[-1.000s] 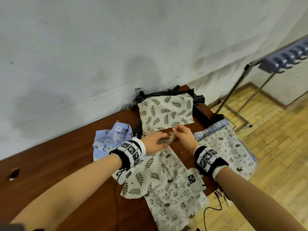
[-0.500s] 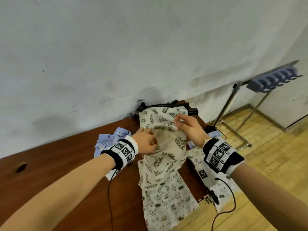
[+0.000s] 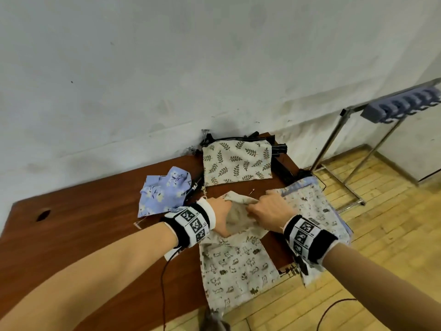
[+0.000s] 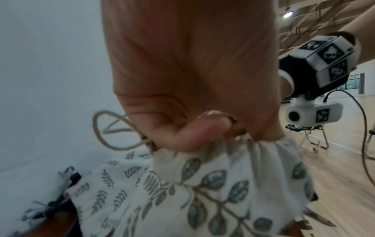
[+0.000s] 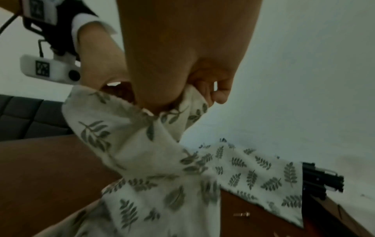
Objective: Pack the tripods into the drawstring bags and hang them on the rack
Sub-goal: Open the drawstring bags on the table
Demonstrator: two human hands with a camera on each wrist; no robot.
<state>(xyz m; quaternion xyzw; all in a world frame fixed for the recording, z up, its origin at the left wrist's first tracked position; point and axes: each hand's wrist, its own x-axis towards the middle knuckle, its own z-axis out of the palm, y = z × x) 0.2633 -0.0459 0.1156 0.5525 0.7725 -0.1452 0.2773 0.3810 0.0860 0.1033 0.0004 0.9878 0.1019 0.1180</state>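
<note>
Both hands hold the mouth of a cream leaf-print drawstring bag [image 3: 238,212] [image 4: 213,184] [image 5: 146,154] spread apart over the table. My left hand [image 3: 220,217] [image 4: 194,131] pinches its gathered rim, with the cord loop [image 4: 109,128] hanging beside the thumb. My right hand [image 3: 267,210] [image 5: 205,94] grips the opposite rim. A second leaf-print bag [image 3: 236,162] lies flat at the back, over the black tripods [image 3: 281,149] [image 5: 318,179] against the wall. A cat-print bag [image 3: 236,271] lies under my hands.
A blue floral bag [image 3: 164,193] lies to the left on the brown table [image 3: 83,223]. Another cat-print bag [image 3: 312,206] hangs over the right table edge. The metal rack [image 3: 338,134] with blue hooks [image 3: 403,103] stands right on the wooden floor. A small screw [image 3: 251,192] lies on the table.
Both hands came down and back toward me with the leaf-print bag, from up in front of the rear bag to low over the cat-print bag. The view shifted too.
</note>
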